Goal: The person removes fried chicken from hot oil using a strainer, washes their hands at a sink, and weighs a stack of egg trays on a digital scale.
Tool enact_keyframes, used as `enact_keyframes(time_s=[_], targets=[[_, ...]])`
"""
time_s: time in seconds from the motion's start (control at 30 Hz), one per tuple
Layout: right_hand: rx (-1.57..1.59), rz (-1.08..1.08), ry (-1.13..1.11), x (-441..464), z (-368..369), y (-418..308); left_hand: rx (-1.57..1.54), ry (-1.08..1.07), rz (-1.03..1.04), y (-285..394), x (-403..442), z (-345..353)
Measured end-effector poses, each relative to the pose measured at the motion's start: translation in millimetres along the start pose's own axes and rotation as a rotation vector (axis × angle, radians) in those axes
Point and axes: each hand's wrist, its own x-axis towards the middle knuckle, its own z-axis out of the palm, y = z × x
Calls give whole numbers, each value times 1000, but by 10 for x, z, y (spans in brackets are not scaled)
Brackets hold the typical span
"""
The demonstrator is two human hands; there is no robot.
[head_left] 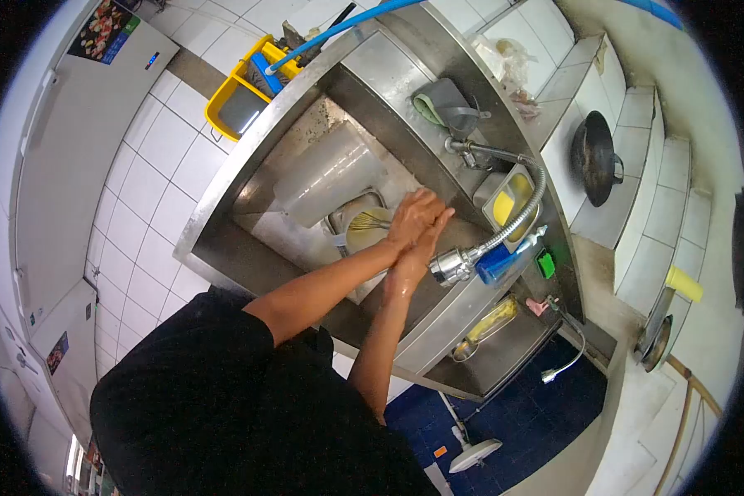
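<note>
Fairly even, bright light falls on the hands (420, 221), its source hard to tell. The sink (264, 264) around them shows soft glints and mild shadow — the steel faucet head (450, 267) just beside them gleams hardest. Left of the hands, white floor tiles (153, 161) look bright; behind them, the black shirt (248, 405) loses detail. Far out from them, lens distortion bows straight edges, and black fills the corners.

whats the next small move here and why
Probably ease the right hand off the left hand toward the nearby spray head: the hands are pressed together, and the plastic container lying in the sink may want rinsing. Whether either holds the whisk is unclear.
</note>
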Motion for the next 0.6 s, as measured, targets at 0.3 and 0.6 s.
enact_keyframes(time_s=[0.3, 0.6], targets=[[1305, 477, -674, 716, -323, 621, -771, 21, -491, -163, -321, 8], [252, 231, -22, 213, 277, 234, -301, 245, -313, -380, 179, 24]])
